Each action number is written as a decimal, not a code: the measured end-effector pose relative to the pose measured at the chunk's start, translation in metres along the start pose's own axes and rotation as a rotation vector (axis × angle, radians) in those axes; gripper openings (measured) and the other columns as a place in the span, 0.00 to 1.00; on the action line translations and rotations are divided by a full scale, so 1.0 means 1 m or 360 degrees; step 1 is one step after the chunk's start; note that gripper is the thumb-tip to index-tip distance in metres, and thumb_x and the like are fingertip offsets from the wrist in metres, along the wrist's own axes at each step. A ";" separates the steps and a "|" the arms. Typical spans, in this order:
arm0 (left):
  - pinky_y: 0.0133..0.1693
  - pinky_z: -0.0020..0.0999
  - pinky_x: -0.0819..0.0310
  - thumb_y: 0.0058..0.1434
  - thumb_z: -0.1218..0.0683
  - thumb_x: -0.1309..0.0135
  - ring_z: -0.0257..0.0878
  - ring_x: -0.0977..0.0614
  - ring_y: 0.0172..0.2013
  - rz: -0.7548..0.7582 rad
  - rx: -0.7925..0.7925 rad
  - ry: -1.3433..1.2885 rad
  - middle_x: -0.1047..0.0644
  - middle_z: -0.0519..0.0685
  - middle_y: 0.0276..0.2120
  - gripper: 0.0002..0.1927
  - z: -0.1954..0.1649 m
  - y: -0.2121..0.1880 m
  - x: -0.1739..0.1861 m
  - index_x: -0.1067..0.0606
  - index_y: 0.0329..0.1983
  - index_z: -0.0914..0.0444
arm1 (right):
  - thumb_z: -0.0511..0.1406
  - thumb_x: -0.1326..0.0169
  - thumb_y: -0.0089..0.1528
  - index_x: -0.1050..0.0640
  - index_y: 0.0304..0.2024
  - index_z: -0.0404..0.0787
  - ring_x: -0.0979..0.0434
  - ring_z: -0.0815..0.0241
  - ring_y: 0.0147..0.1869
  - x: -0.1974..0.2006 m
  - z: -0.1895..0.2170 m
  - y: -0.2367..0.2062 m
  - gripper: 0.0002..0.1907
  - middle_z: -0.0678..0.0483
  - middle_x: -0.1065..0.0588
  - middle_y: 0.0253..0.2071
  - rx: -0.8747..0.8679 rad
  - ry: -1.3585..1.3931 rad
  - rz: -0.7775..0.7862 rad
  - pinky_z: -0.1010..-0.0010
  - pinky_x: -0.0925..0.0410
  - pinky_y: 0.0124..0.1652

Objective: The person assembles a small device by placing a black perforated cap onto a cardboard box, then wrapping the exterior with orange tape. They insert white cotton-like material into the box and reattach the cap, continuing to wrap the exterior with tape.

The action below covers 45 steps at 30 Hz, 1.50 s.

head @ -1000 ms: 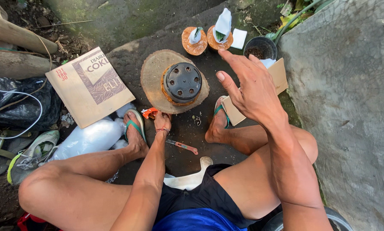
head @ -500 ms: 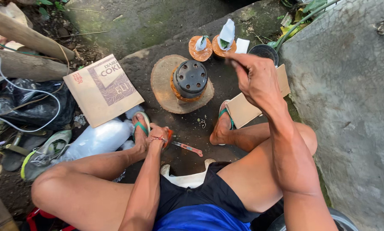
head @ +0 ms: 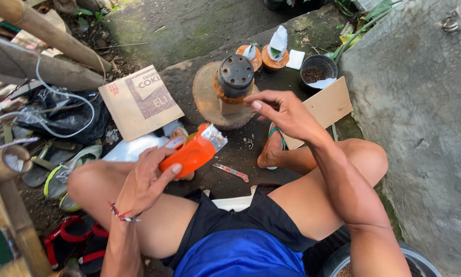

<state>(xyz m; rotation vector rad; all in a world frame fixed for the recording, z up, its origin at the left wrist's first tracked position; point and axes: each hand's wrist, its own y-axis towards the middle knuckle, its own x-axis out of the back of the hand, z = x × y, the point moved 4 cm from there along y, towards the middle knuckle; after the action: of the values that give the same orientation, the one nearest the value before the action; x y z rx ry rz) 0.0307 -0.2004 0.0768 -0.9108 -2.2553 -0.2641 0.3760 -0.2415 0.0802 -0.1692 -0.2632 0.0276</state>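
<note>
My left hand (head: 147, 180) grips an orange tool with a silvery head (head: 194, 152), raised above my left knee. My right hand (head: 284, 111) hovers with fingers spread just right of a black upturned plastic pot (head: 235, 77). That pot sits on a clay pot atop a round wooden slab (head: 206, 97). A small orange-handled knife (head: 231, 172) lies on the ground between my feet.
Two small clay pots holding white wrapped cuttings (head: 265, 52) stand behind the slab, beside a black pot of soil (head: 317, 73). A brown paper bag (head: 140, 101) lies left, cardboard (head: 325, 107) right. Bamboo poles (head: 45, 31), a black plastic bag, sandals and white cable crowd the left. Concrete wall (head: 420, 113) right.
My left hand has picked the orange tool up from the ground by my foot and lifted it. My right hand has dropped from above the pots to beside the black pot.
</note>
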 end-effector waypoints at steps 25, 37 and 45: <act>0.68 0.51 0.47 0.66 0.40 0.47 0.44 0.25 0.32 0.0113 -0.0549 -0.0024 0.27 0.50 0.29 0.22 -0.045 0.029 0.004 0.27 0.44 0.64 | 0.37 0.43 0.66 0.22 0.43 0.35 0.21 0.65 0.46 -0.067 0.018 -0.043 0.10 0.52 0.21 0.42 -0.0259 0.1624 0.0123 0.71 0.28 0.48; 0.51 0.42 0.36 0.70 0.38 0.44 0.47 0.27 0.37 0.0001 -0.0848 0.0164 0.27 0.52 0.29 0.25 -0.063 0.106 0.080 0.24 0.37 0.66 | 0.30 0.46 0.72 0.23 0.42 0.36 0.27 0.71 0.40 0.037 0.045 -0.001 0.03 0.57 0.25 0.37 0.0583 0.0091 -0.0567 0.80 0.34 0.42; 0.36 0.25 0.38 0.73 0.38 0.46 0.25 0.32 0.31 -0.0065 -0.0175 -0.0423 0.29 0.40 0.28 0.25 0.006 0.066 0.171 0.25 0.40 0.66 | 0.36 0.47 0.77 0.27 0.45 0.38 0.20 0.62 0.45 0.133 0.023 -0.037 0.08 0.52 0.25 0.42 0.0329 0.0435 -0.0708 0.60 0.20 0.54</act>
<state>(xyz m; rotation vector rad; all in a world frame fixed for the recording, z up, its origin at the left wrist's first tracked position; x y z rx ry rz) -0.0171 -0.0578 0.1811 -1.0077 -2.5267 -0.3032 0.4988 -0.2673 0.1423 0.0940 -0.0199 -0.4061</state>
